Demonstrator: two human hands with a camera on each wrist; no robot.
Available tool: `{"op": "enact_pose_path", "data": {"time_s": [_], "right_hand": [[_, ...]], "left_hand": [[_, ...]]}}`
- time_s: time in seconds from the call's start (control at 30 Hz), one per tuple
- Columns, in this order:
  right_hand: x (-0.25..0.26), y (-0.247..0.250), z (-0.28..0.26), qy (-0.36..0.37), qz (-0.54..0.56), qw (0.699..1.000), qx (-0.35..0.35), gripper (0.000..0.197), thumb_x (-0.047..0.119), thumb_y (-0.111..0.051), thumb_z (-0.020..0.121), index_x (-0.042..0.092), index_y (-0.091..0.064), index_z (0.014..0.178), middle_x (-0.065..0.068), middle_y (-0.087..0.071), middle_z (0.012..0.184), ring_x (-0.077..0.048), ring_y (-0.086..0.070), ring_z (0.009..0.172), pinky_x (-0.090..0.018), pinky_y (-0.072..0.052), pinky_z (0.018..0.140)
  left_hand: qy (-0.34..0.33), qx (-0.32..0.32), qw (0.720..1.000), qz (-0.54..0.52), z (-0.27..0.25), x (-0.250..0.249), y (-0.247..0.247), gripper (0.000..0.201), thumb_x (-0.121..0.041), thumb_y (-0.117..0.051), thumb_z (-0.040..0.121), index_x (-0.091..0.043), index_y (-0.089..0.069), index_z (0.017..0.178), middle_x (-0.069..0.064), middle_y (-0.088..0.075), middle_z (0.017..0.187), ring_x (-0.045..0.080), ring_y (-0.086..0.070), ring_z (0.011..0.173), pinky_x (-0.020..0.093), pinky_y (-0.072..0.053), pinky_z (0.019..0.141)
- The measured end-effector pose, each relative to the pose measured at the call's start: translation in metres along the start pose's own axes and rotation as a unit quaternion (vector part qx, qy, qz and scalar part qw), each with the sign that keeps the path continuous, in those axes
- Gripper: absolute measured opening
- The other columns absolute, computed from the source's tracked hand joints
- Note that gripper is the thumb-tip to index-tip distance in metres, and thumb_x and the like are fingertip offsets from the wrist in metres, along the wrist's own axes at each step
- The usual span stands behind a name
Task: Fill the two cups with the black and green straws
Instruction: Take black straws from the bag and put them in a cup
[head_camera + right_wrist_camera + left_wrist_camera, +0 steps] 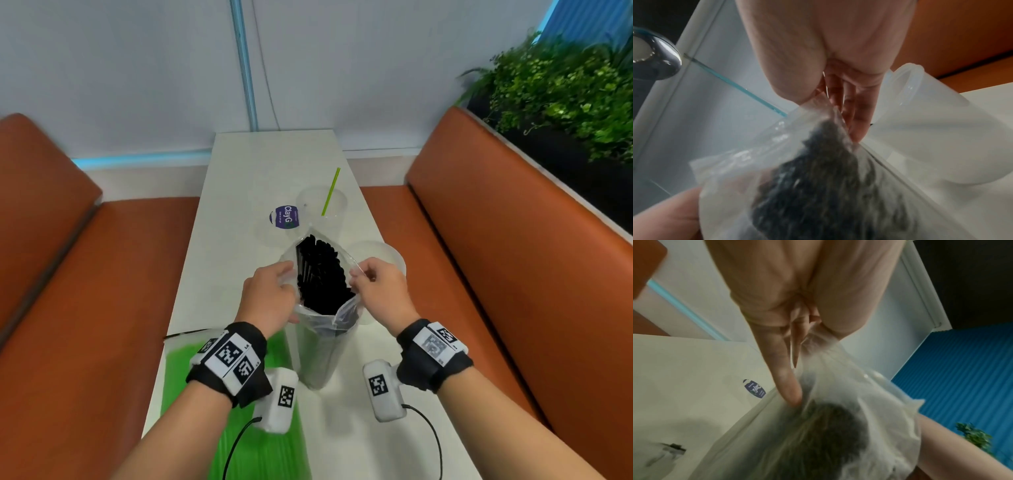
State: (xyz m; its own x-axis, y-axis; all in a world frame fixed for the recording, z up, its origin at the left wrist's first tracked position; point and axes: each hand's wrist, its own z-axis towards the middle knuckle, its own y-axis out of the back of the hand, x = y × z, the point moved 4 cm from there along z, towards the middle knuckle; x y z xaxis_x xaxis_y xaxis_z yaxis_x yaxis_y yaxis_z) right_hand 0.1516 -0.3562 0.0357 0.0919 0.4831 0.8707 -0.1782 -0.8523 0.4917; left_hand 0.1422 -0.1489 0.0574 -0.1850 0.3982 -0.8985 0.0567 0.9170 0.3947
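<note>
Both forearms bare, no sleeves. Left hand (269,294) & right hand (380,291): each wrist has a black fabric strap w/ white blocks showing black-and-white square code markers. Below each strap, a white boxy cam unit (277,399) w/ another marker; thin black cable (236,445) runs from each toward the elbow.

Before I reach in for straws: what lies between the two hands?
The open mouth of the clear bag, with black straws showing; left hand and right hand each pinch one edge. Head view.
</note>
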Motion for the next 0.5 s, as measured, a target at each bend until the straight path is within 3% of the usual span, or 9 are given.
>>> {"op": "enact_pose_path", "data": {"time_s": [0.1, 0.17, 0.23, 0.37, 0.5], "right_hand": [[-0.009, -0.004, -0.006, -0.024, -0.006, 0.998, 0.051, 0.013, 0.013, -0.054, 0.096, 0.013, -0.064, 0.088, -0.012, -0.071, 0.082, -0.019, -0.063, 0.060, -0.021, -0.046, 0.046], [-0.008, -0.003, -0.007, -0.027, -0.003, 0.998, 0.053, 0.015, 0.005, -0.053, 0.091, 0.016, -0.063, 0.095, -0.013, -0.071, 0.081, -0.018, -0.063, 0.058, -0.021, -0.046, 0.046], [-0.004, -0.002, -0.005, -0.030, -0.002, 0.998, 0.053, 0.020, 0.003, -0.051, 0.089, 0.018, -0.062, 0.097, -0.014, -0.071, 0.081, -0.020, -0.061, 0.061, -0.026, -0.048, 0.052], [0.006, -0.005, -0.004, -0.019, -0.004, 0.998, 0.068, 0.016, 0.007, -0.050, 0.094, 0.017, -0.063, 0.093, -0.011, -0.070, 0.082, -0.019, -0.062, 0.063, -0.027, -0.048, 0.053], [0.022, 0.000, -0.005, 0.007, 0.043, 0.998, 0.046, 0.014, 0.002, -0.051, 0.094, 0.010, -0.062, 0.089, -0.008, -0.071, 0.088, -0.018, -0.070, 0.074, -0.021, -0.046, 0.057]], "left_hand": [[0.024, 0.006, 0.999, 0.027, -0.001, 0.010, 0.004, 0.060, 0.010, -0.042, 0.089, -0.017, -0.048, 0.143, 0.001, -0.052, 0.145, 0.027, -0.073, 0.080, 0.030, -0.060, 0.055], [0.016, 0.011, 0.999, 0.043, -0.002, 0.009, 0.006, 0.063, 0.010, -0.042, 0.087, -0.019, -0.049, 0.143, 0.001, -0.049, 0.147, 0.024, -0.073, 0.067, 0.027, -0.059, 0.055], [0.010, 0.016, 0.999, 0.046, -0.002, 0.008, 0.009, 0.065, 0.009, -0.041, 0.086, -0.021, -0.048, 0.143, -0.002, -0.049, 0.146, 0.024, -0.073, 0.063, 0.030, -0.061, 0.059], [0.012, 0.027, 0.999, 0.015, -0.003, 0.004, 0.008, 0.066, 0.011, -0.042, 0.087, -0.020, -0.047, 0.144, -0.003, -0.053, 0.143, 0.029, -0.073, 0.081, 0.041, -0.062, 0.067], [-0.033, 0.017, 0.999, 0.006, -0.010, -0.015, 0.010, 0.064, 0.012, -0.046, 0.087, -0.019, -0.050, 0.142, -0.004, -0.059, 0.137, 0.021, -0.072, 0.090, 0.025, -0.058, 0.056]]}}
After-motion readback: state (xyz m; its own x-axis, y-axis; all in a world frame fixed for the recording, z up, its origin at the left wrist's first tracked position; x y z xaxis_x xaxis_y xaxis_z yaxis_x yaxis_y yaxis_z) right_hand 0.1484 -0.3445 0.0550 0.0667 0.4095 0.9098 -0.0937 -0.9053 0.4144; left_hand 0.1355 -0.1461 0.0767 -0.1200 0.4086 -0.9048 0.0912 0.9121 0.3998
